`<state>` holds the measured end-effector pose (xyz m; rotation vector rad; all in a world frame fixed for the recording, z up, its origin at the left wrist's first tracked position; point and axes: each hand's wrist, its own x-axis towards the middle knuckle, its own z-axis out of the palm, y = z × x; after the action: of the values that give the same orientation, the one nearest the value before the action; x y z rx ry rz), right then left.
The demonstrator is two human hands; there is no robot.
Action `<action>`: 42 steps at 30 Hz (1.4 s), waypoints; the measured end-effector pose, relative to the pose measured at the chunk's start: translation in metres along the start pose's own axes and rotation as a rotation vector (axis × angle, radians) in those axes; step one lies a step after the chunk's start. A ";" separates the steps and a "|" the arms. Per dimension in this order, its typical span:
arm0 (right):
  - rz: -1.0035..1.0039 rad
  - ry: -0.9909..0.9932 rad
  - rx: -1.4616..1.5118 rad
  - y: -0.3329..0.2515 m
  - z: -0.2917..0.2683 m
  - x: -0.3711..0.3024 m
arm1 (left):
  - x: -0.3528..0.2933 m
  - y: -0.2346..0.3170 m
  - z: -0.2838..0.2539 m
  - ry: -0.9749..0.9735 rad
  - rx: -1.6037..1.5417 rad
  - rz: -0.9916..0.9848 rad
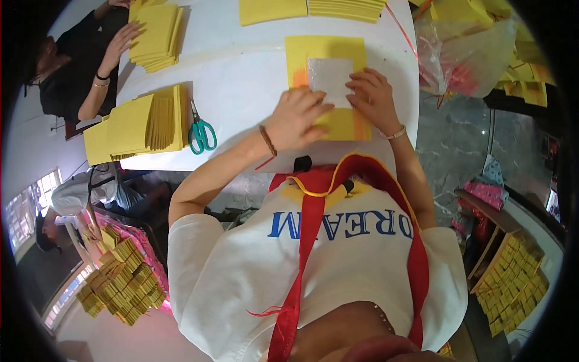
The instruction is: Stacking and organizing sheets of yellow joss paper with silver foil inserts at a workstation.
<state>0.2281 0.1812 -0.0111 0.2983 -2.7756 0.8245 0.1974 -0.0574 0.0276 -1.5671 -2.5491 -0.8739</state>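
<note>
On the white table in front of me lies a yellow paper sheet or thin stack [297,51], with orange patches and a silvery-white rectangle [329,75] on it. My left hand [297,119] rests over the lower left of the paper, fingers stretched toward the rectangle and thumb apart. At the rectangle's right edge, my right hand [373,99] touches the paper with its fingers spread and slightly bent. Neither hand is closed around anything. Whether the paper is one sheet or several cannot be seen.
Green-handled scissors [202,134] lie left of me beside folded yellow paper stacks [136,127]. More yellow stacks [272,11] line the table's far edge. A co-worker's hand [122,42] touches another pile [155,36]. A clear plastic bag [467,57] sits at the right.
</note>
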 end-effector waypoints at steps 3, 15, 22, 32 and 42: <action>-0.036 0.049 0.226 0.007 0.007 -0.001 | -0.014 0.012 0.011 -0.050 0.026 0.047; 0.268 0.047 0.768 0.004 0.005 -0.023 | -0.008 -0.002 0.006 -0.040 -0.209 0.057; 0.443 0.068 1.069 -0.002 0.014 -0.027 | -0.010 -0.007 0.004 -0.109 -0.604 -0.299; 0.509 0.110 1.105 0.005 0.025 -0.028 | -0.010 -0.007 0.011 -0.027 -0.823 -0.576; 0.550 0.182 1.129 -0.004 0.025 -0.024 | -0.012 -0.012 0.012 0.033 -0.843 -0.657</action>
<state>0.2475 0.1667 -0.0362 -0.3805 -1.9235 2.3319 0.1962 -0.0653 0.0082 -0.6758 -2.8574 -2.2204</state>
